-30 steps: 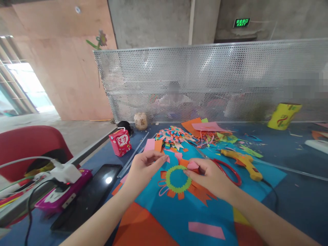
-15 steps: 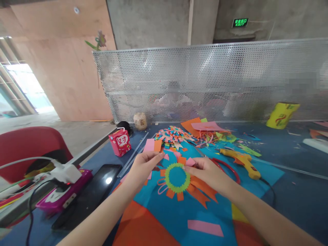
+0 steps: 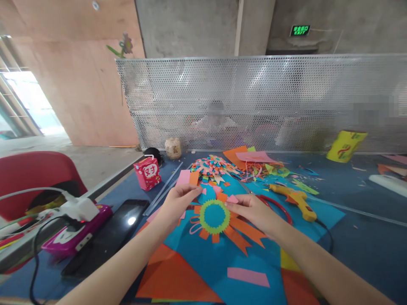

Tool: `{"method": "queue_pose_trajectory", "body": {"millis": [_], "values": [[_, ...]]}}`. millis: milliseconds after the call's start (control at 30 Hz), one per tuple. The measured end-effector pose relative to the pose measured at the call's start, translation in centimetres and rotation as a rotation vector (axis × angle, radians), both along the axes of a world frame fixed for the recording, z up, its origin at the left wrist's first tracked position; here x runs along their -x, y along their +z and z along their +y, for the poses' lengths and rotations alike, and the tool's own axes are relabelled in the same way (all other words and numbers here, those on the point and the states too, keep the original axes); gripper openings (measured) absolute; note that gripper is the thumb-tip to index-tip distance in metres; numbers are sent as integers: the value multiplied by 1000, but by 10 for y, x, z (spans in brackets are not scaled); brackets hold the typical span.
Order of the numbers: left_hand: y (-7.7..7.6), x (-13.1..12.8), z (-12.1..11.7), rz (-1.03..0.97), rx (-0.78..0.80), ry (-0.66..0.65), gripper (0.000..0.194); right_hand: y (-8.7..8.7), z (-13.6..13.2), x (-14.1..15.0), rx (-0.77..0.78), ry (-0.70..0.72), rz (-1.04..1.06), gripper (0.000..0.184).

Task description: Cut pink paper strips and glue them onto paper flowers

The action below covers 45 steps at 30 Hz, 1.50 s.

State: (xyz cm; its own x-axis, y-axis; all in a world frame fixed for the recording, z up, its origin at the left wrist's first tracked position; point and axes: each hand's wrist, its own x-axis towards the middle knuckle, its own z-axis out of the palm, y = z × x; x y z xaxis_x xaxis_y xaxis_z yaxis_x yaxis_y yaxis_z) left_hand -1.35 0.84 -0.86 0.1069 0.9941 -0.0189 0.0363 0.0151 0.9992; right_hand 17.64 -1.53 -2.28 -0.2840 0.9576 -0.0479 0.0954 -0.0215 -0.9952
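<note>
A paper rosette (image 3: 228,218) with a green scalloped ring, a blue centre, orange tabs and forked orange tails lies on blue paper. My right hand (image 3: 251,208) pinches its upper right edge, beside a pink tab (image 3: 232,198). To the upper left, my left hand (image 3: 182,201) has thumb and forefinger together on a small pink paper piece (image 3: 204,191), apart from the ring. A pink loop (image 3: 194,228) sticks out at the rosette's left. Below it lies a pink paper strip (image 3: 248,276).
A yellow glue gun (image 3: 300,202) with a cord and red-handled scissors (image 3: 280,212) lie right. Finished rosettes (image 3: 213,167) and paper scraps lie behind. Left are a phone (image 3: 108,237), a purple power strip (image 3: 76,233) and a red drink carton (image 3: 148,173). A perforated metal screen (image 3: 254,93) borders the table.
The view has shifted slightly, so the rosette and hands appear a little further left. Both hands keep their pinches; the left fingertips remain by the small pink piece.
</note>
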Motion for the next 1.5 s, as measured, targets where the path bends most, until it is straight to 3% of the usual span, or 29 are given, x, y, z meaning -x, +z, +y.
{"method": "queue_pose_trajectory", "body": {"millis": [167,400,533,767,933,1100,1267,1500], "values": [[-1,1,0,-128,47,-10,32,0,-1,2,95,-47,109,26],[-2,-2,-1,-48,41,-111,32,0,0,4,174,11,332,21],[-3,-2,-1,-47,17,-124,29,2,1,2,122,28,312,21],[-4,-5,-3,-10,-5,-237,27,-3,3,0,58,-99,196,30],[-8,-6,-1,-8,2,-278,23,-3,5,1,-25,-144,170,24],[-7,-5,-1,29,20,-236,29,-2,5,2,-16,-145,191,18],[-3,-5,-1,-78,23,-135,31,-4,8,-2,0,-233,258,20],[-7,4,8,-102,-107,4,24,2,12,-9,52,-232,463,18]]}}
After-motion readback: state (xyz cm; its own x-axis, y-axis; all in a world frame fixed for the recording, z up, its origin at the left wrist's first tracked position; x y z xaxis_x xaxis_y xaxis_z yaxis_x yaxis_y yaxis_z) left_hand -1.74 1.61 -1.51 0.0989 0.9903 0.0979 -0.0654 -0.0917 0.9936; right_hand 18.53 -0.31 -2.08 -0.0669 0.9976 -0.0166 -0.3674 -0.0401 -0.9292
